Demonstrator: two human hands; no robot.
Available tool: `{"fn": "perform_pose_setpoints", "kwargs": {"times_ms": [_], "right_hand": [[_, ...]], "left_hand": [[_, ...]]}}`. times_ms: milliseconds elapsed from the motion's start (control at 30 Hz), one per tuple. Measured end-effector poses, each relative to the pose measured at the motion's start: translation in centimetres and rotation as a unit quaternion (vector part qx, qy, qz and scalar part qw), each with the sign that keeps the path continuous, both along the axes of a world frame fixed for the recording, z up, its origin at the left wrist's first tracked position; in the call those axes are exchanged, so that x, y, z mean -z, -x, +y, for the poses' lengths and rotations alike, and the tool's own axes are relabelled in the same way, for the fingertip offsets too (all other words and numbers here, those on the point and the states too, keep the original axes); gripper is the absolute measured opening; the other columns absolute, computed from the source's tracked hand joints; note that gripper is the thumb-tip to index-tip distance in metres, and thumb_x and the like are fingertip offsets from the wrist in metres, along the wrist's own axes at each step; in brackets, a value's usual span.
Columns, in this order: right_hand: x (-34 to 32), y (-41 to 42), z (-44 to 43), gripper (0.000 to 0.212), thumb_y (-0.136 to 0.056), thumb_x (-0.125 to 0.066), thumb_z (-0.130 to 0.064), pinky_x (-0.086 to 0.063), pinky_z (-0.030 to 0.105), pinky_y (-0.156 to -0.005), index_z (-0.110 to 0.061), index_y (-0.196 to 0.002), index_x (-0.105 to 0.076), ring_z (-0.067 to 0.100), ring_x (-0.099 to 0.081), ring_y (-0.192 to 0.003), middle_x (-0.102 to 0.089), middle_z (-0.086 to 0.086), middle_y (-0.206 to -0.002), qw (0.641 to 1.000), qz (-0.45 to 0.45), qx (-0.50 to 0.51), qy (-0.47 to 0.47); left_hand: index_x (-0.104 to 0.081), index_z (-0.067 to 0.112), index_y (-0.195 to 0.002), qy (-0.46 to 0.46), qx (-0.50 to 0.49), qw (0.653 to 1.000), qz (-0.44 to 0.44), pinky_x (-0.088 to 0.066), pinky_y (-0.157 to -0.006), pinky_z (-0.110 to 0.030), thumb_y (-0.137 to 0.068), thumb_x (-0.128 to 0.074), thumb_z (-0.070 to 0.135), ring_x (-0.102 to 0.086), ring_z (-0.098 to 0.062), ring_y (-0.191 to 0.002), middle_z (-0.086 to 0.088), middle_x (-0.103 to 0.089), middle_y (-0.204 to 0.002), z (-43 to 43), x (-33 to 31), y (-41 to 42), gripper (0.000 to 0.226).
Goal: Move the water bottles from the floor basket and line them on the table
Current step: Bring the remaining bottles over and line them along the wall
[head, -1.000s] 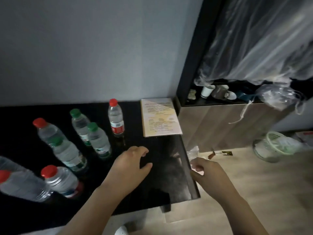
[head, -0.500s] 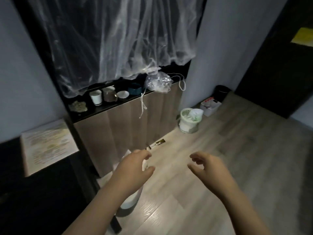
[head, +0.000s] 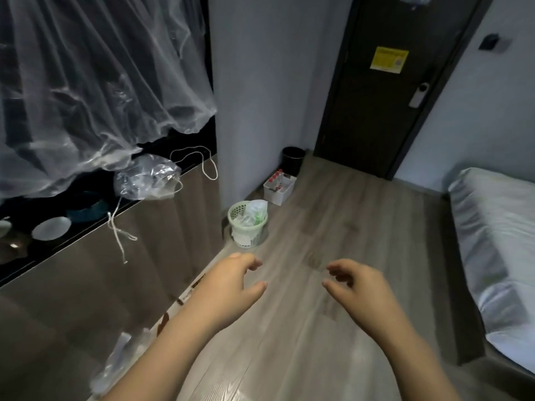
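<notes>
Holding both hands out in front of me over the wood floor (head: 289, 342), nothing in either one. Left hand (head: 228, 287) has its fingers loosely curled w/ the thumb poking out toward the right. Right hand (head: 362, 287) is the same deal, fingers loose and apart, not gripping anything. The 2 are near each other w/ a strip of bare floor between.

Water bottles (head: 275, 178) w/ red caps are standing in the white floor basket (head: 282, 193), which sits against the far wall, well apart from my hands. Can't tell how many are in there, too small.

Other stuff:
- Pale green mesh bin (head: 246, 238) w/ clear plastic stuffed in, just beside the basket, on the side nearer me.
- Black bin (head: 293, 160) behind the basket, next to the dark door (head: 370, 111) w/ a yellow notice (head: 389, 59).
- Wood-front cabinet (head: 115, 285) on the left, w/ a clear plastic sheet (head: 86, 82) hanging above it and a drawstring bag (head: 147, 178) on the ledge.
- Bed (head: 498, 241) along the right edge.
</notes>
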State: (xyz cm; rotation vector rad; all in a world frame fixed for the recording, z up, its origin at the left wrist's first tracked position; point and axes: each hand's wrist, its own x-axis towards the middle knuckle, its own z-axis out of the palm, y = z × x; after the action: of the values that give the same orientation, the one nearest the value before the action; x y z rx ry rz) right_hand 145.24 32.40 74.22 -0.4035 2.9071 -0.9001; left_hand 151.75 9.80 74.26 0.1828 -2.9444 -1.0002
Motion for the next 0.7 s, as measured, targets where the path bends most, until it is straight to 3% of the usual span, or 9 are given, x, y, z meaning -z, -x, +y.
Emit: {"fn": "perform_pose_setpoints", "kwargs": {"times_ms": [433, 700], "right_hand": [[-1.6, 25.5, 2.1, 0.032, -0.085, -0.067, -0.031, -0.046, 0.016, -0.086, -0.022, -0.116, -0.065, 0.001, -0.059, -0.095, -0.068, -0.009, -0.109, 0.998, -0.022, 0.067, -0.001], [-1.2, 45.0, 7.2, 0.031, -0.084, -0.068, -0.025, -0.04, 0.012, -0.078, -0.016, -0.113, -0.067, 0.007, -0.063, -0.096, -0.07, -0.003, -0.107, 0.999, -0.009, 0.047, -0.009]], "left_hand": [[-0.058, 0.026, -0.12, 0.012, 0.077, 0.997, -0.004, -0.036, -0.085, -0.014, -0.084, -0.062, 0.037, -0.055, -0.002, -0.106, 0.012, -0.059, -0.116, 0.9, -0.9, 29.1, 0.037], [-0.059, 0.029, -0.118, 0.037, 0.051, 0.998, -0.008, -0.044, -0.091, -0.021, -0.084, -0.061, 0.039, -0.056, -0.004, -0.107, 0.013, -0.061, -0.116, 4.4, -0.6, 47.2, 0.036]]}}
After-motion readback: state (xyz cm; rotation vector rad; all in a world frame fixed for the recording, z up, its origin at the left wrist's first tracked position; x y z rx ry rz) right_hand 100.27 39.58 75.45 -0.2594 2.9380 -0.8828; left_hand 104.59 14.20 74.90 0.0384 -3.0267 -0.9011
